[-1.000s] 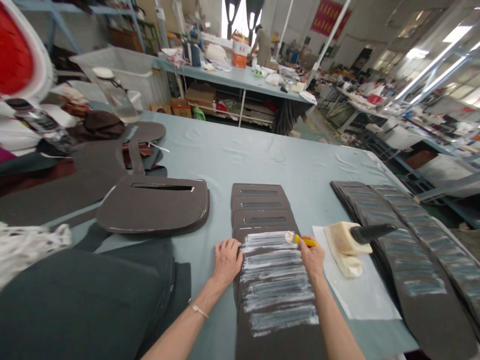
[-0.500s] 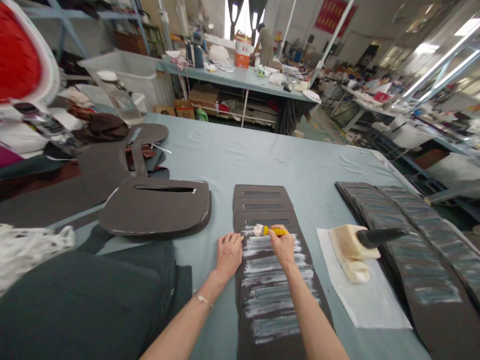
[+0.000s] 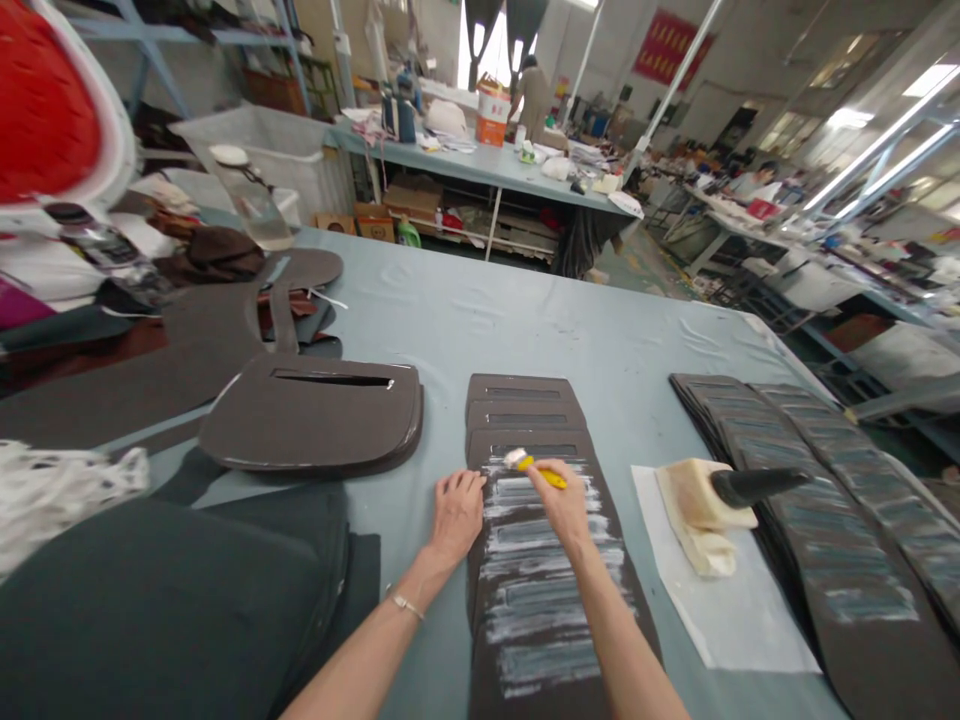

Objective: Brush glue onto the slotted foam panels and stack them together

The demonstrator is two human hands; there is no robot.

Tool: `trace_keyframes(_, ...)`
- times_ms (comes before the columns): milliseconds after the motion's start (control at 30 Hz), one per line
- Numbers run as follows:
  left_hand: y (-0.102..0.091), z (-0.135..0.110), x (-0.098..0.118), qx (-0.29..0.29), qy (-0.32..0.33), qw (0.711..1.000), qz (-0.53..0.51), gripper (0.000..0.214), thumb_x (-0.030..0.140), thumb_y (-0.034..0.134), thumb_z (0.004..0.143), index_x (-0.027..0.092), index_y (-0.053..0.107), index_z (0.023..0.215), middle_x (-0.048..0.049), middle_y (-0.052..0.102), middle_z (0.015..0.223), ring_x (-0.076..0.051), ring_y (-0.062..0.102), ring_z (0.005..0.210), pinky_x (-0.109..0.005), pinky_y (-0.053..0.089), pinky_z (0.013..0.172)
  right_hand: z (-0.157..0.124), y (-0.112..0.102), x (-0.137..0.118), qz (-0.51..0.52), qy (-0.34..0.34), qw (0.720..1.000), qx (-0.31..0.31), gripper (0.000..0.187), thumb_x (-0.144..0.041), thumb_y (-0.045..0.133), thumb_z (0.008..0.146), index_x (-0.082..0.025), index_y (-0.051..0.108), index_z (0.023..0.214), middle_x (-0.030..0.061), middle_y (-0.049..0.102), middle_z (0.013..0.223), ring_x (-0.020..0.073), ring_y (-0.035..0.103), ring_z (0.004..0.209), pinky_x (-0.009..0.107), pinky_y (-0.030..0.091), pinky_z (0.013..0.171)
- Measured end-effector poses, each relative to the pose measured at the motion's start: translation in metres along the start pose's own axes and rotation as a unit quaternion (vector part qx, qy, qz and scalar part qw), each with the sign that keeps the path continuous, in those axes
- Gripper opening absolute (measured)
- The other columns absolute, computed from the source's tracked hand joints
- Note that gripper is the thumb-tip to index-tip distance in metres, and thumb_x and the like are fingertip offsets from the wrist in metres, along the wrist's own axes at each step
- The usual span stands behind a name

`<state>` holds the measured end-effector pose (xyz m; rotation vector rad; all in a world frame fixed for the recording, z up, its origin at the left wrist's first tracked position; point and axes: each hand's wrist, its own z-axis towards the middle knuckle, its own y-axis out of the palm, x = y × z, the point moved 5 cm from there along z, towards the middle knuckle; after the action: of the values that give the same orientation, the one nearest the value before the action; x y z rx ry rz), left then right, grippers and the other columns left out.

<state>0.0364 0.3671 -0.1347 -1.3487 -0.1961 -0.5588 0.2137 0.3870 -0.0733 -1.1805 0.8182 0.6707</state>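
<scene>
My left hand (image 3: 457, 517) lies flat on the left edge of a dark brown slotted panel (image 3: 540, 660), the top one of an overlapping row of panels. White adhesive streaks cover the panel around its slots. My right hand (image 3: 559, 503) grips a yellow-handled brush (image 3: 541, 472) with a white-coated tip, which touches the panel near its upper slot. To the right, a cream-coated block (image 3: 701, 515) with a black handle (image 3: 757, 485) rests on a white paper sheet (image 3: 731, 620).
Another overlapping row of slotted panels (image 3: 832, 510) lies at right, and a rounded slotted panel (image 3: 315, 420) at left. Dark fabric (image 3: 150, 610) fills the lower left. A glass bottle (image 3: 251, 200) stands at the far table edge. A person (image 3: 534, 100) stands at the back bench.
My right hand and brush have moved left across the panel, toward its upper slot, and the brush now tilts more. My left hand stays on the panel's edge.
</scene>
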Motion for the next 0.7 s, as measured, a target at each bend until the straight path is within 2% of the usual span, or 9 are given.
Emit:
trace_keyframes(67,-0.001,0.000,0.000,0.002,0.004,1.000,0.000,0.028,0.015,0.038,0.087,0.024,0.057,0.107,-0.0046,0.062,0.111,-0.021,0.050,0.107,-0.039,0.034,0.092,-0.003,0.014,0.001,0.009,-0.017,0.999,-0.032,0.024,-0.040,0.055,0.075,-0.020,0.067,0.074,0.0035,0.067,0.077,0.0167,0.060,0.074,0.028,0.045,0.072)
trace_keyframes(100,-0.001,-0.001,0.000,0.003,0.006,1.000,-0.001,0.029,0.014,0.039,0.087,0.024,0.057,0.107,-0.0050,0.062,0.111,-0.021,0.050,0.107,-0.040,0.034,0.092,-0.001,0.010,0.010,0.004,-0.007,1.000,-0.029,0.024,-0.039,0.054,0.075,-0.019,0.067,0.074,0.0034,0.067,0.077,0.0165,0.059,0.072,0.028,0.045,0.070)
trace_keyframes(167,-0.001,-0.001,0.000,0.005,0.009,1.000,-0.003,0.031,0.013,0.040,0.085,0.024,0.057,0.109,-0.0060,0.062,0.112,-0.021,0.050,0.108,-0.040,0.034,0.092,0.005,-0.016,0.038,-0.013,0.042,0.999,0.009,0.026,-0.039,0.054,0.072,-0.018,0.067,0.076,0.0036,0.067,0.075,0.0161,0.058,0.067,0.027,0.044,0.065)
trace_keyframes(267,-0.002,-0.002,0.000,0.006,0.003,1.000,-0.010,0.031,0.012,0.042,0.084,0.024,0.057,0.109,-0.0072,0.062,0.111,-0.022,0.050,0.107,-0.041,0.034,0.091,0.014,-0.076,0.078,-0.072,0.117,0.986,0.096,0.032,-0.043,0.054,0.069,-0.016,0.067,0.077,0.0031,0.065,0.067,0.0157,0.054,0.059,0.026,0.041,0.058)
trace_keyframes(333,-0.003,0.001,-0.001,0.007,-0.008,1.000,-0.021,0.028,0.014,0.042,0.084,0.024,0.059,0.105,-0.0066,0.062,0.107,-0.022,0.051,0.106,-0.040,0.034,0.091,0.019,-0.104,0.087,-0.122,0.129,0.975,0.135,0.034,-0.045,0.054,0.067,-0.016,0.067,0.077,0.0030,0.064,0.064,0.0162,0.053,0.059,0.027,0.040,0.058)
trace_keyframes(400,-0.005,0.006,-0.002,0.011,-0.026,0.999,-0.034,0.024,0.017,0.041,0.085,0.024,0.059,0.099,-0.0051,0.063,0.102,-0.021,0.051,0.102,-0.040,0.034,0.090,0.024,-0.110,0.081,-0.145,0.123,0.970,0.152,0.036,-0.047,0.054,0.067,-0.016,0.066,0.079,0.0030,0.063,0.063,0.0166,0.053,0.060,0.026,0.039,0.058)
trace_keyframes(467,-0.007,0.014,-0.005,0.024,-0.044,0.998,-0.044,0.023,0.018,0.042,0.085,0.024,0.059,0.099,-0.0042,0.063,0.101,-0.020,0.051,0.101,-0.039,0.034,0.090,0.026,-0.090,0.065,-0.122,0.110,0.977,0.139,0.036,-0.048,0.055,0.068,-0.016,0.066,0.081,0.0029,0.064,0.064,0.0164,0.054,0.060,0.026,0.040,0.058)
trace_keyframes(633,-0.004,0.030,-0.013,0.028,-0.039,0.998,-0.033,0.022,0.016,0.043,0.083,0.024,0.058,0.098,-0.0046,0.062,0.102,-0.020,0.050,0.103,-0.040,0.032,0.092,0.027,0.011,0.014,0.009,0.062,0.998,0.015,0.036,-0.048,0.054,0.072,-0.017,0.066,0.087,0.0021,0.064,0.070,0.0143,0.054,0.058,0.024,0.041,0.058)
trace_keyframes(700,-0.001,0.031,-0.014,0.017,-0.028,0.999,-0.023,0.020,0.016,0.043,0.084,0.023,0.059,0.094,-0.0043,0.062,0.099,-0.020,0.051,0.101,-0.041,0.032,0.092,0.028,0.038,0.006,0.031,0.048,0.998,-0.037,0.033,-0.046,0.054,0.073,-0.018,0.066,0.086,0.0009,0.064,0.067,0.0137,0.053,0.057,0.023,0.040,0.056)
